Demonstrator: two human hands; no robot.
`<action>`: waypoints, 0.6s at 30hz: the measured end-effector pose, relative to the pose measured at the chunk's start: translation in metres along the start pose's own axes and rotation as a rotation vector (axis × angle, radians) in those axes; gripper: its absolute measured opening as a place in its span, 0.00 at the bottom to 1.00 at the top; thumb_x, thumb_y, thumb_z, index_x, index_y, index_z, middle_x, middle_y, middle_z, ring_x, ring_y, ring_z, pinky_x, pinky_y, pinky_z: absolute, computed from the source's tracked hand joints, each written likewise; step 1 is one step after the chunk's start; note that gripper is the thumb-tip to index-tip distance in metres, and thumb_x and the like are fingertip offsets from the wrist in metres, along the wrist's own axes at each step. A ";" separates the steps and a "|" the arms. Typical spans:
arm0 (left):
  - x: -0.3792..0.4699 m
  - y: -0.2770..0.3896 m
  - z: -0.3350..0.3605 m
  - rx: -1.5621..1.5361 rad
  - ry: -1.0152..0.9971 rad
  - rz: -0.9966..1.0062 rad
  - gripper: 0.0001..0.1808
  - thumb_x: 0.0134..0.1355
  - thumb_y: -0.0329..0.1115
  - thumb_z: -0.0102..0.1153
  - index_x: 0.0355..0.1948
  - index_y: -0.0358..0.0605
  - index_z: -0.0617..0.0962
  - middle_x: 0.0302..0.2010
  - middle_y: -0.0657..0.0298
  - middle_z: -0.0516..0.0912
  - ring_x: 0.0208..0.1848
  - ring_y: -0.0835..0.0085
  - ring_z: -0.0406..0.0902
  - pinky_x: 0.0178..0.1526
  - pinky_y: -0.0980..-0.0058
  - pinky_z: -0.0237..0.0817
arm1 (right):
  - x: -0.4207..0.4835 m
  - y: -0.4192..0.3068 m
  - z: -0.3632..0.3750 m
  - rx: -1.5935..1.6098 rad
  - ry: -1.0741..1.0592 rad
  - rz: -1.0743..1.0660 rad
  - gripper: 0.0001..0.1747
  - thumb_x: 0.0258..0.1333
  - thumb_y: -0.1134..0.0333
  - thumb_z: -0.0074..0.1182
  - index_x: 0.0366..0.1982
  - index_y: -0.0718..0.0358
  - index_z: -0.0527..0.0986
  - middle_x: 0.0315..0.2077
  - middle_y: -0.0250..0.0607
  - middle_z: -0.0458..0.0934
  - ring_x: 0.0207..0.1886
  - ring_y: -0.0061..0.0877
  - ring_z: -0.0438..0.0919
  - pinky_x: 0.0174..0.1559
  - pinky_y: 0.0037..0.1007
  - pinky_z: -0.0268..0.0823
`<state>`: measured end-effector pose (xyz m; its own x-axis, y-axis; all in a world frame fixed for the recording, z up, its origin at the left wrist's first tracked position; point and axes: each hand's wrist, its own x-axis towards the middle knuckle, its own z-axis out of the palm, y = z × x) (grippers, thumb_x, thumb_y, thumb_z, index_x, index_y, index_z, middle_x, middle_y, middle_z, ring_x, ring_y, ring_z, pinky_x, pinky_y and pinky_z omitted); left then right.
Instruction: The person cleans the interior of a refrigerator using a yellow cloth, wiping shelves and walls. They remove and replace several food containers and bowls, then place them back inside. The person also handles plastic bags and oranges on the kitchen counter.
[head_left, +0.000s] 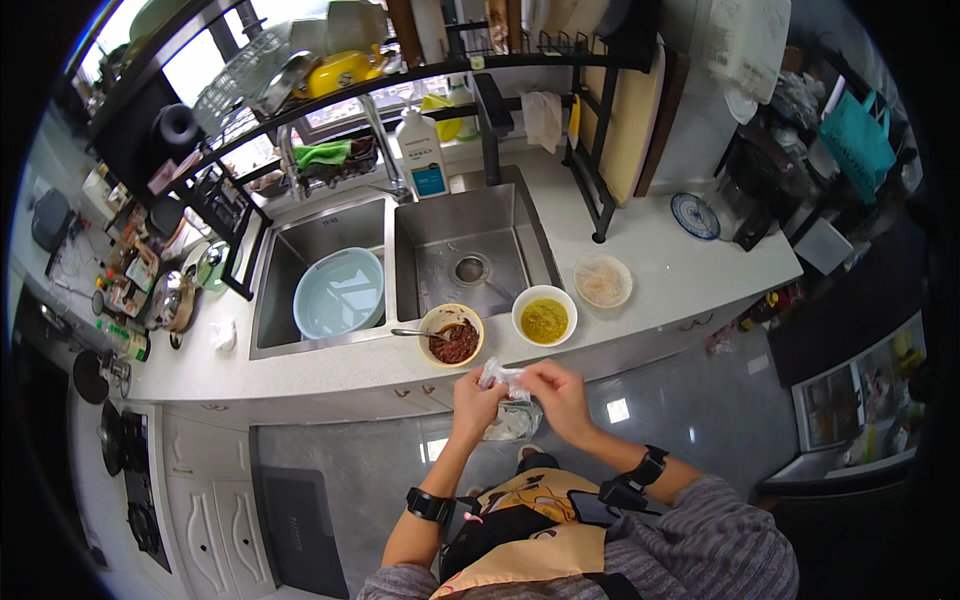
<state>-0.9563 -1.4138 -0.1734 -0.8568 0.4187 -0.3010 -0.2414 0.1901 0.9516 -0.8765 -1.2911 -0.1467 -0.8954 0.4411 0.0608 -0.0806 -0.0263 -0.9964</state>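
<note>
Between my left hand (476, 401) and my right hand (561, 397) is a crumpled piece of clear plastic film (504, 376), gripped from both sides in front of the counter. Just beyond it, a bowl of dark red-brown paste (454, 346) stands near the counter's front edge, with a metal spoon (409, 332) leaning in it. To its right is a white bowl with a yellow-green mash (544, 321). Farther right sits a shallow dish (603, 281) with pale, translucent contents I cannot make out. Below my hands hangs or stands a clear plastic bag (514, 421) with whitish contents.
A double steel sink (390, 225) lies behind the bowls; its left basin holds a light blue tub (339, 292) of water. A white bottle (421, 154) stands behind the faucet. The black dish rack (480, 64) spans overhead. At right is an open refrigerator (862, 397).
</note>
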 end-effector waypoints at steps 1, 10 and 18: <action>0.006 -0.003 0.003 -0.105 -0.042 -0.037 0.04 0.47 0.25 0.54 0.26 0.35 0.75 0.18 0.65 0.76 0.15 0.82 0.66 0.17 0.83 0.58 | 0.004 0.000 -0.008 0.160 -0.002 0.137 0.07 0.51 0.73 0.51 0.32 0.69 0.76 0.26 0.35 0.76 0.30 0.20 0.75 0.37 0.20 0.65; 0.040 0.015 -0.002 -0.930 -0.654 -0.567 0.09 0.54 0.31 0.47 0.35 0.39 0.73 0.23 0.63 0.75 0.19 0.75 0.69 0.23 0.77 0.63 | -0.004 -0.047 -0.064 1.070 -0.391 0.381 0.34 0.62 0.50 0.35 0.64 0.55 0.44 0.23 0.29 0.60 0.16 0.10 0.53 0.20 0.12 0.51; 0.045 0.013 -0.016 -0.934 -0.888 -0.530 0.09 0.58 0.36 0.49 0.33 0.40 0.74 0.23 0.60 0.76 0.19 0.78 0.70 0.24 0.79 0.63 | -0.019 -0.079 -0.107 1.210 -0.566 -0.094 0.24 0.60 0.52 0.41 0.54 0.54 0.63 0.25 0.30 0.69 0.13 0.09 0.58 0.15 0.16 0.55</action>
<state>-1.0059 -1.4068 -0.1732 -0.0809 0.9679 -0.2379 -0.9552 -0.0071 0.2960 -0.8063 -1.2019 -0.0756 -0.8982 0.0635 0.4349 -0.2230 -0.9186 -0.3263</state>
